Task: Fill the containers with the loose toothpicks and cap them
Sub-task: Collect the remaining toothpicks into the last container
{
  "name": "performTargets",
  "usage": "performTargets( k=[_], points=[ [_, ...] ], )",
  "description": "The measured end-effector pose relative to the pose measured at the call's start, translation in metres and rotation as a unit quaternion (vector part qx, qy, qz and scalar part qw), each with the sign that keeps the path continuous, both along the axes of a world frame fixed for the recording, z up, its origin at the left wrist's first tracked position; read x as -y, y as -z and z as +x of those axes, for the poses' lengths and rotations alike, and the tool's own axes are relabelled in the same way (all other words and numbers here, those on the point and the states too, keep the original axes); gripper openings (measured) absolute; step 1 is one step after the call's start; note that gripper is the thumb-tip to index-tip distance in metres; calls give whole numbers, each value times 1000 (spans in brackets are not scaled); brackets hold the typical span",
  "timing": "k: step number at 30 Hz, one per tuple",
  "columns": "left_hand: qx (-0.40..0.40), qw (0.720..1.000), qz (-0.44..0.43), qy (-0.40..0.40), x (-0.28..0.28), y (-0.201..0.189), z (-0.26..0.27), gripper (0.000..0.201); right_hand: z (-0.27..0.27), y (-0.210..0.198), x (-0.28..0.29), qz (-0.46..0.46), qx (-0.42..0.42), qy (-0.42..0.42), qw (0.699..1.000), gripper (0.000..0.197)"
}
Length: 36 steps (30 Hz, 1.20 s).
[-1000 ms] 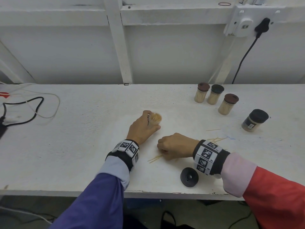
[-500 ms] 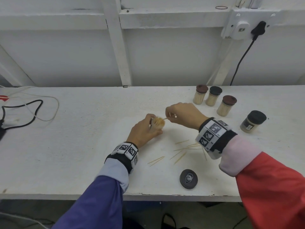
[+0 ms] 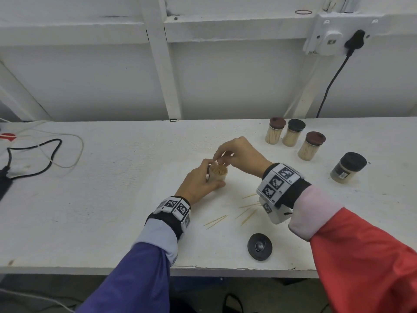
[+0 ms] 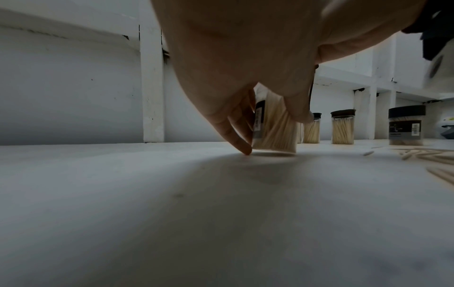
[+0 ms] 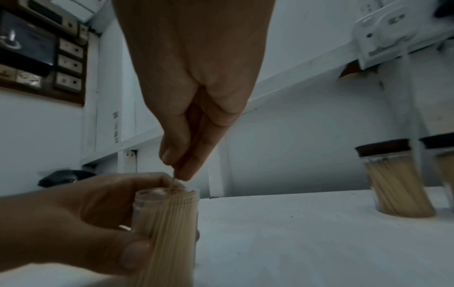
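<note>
one toothpick is pinched by the right hand over the open toothpick container; the left hand grasps that container on the white table.

The right hand hangs down from above, its thumb and fingers pinched together on a thin toothpick whose lower end dips into the open jar right beneath the fingertips. The jar stands packed with upright toothpicks, no cap on it. The left hand grips the jar from the left side, thumb across its front, fingers curled round behind the rim. Off to the right of the fingers, well apart, a capped jar stands on the white table, with a second one just beside it at the frame's edge.
</note>
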<state>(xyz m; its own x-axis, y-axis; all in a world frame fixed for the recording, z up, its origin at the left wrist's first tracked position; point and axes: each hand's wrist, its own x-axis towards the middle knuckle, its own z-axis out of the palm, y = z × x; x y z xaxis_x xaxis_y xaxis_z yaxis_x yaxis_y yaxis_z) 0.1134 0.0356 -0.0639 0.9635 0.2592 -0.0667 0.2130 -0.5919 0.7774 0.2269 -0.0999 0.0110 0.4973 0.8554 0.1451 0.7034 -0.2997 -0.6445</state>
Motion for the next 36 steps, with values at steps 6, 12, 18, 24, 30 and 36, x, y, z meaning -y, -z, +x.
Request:
performTargets(
  k=[6,12,18,24,30,36],
  points=[
    [13,1000,10,20,-3,5,-2,72,19,5,38,-13,-33,47,998,22],
    [75,994,44,61,-3,0,-6,80,13,25,84,-342,1,-17,940,63],
    [96,982,126,104,-8,6,-5,58,2,47,102,-297,53,-44,952,39],
    [79,983,127,104,-7,5,-4,64,2,44,104,-292,84,-50,951,16],
    [83,991,78,67,-6,5,-5,76,-2,36,97,-340,126,-54,931,9],
    [72,995,53,47,-6,6,-5,75,-7,40,93,-378,169,-72,907,9]
  ],
)
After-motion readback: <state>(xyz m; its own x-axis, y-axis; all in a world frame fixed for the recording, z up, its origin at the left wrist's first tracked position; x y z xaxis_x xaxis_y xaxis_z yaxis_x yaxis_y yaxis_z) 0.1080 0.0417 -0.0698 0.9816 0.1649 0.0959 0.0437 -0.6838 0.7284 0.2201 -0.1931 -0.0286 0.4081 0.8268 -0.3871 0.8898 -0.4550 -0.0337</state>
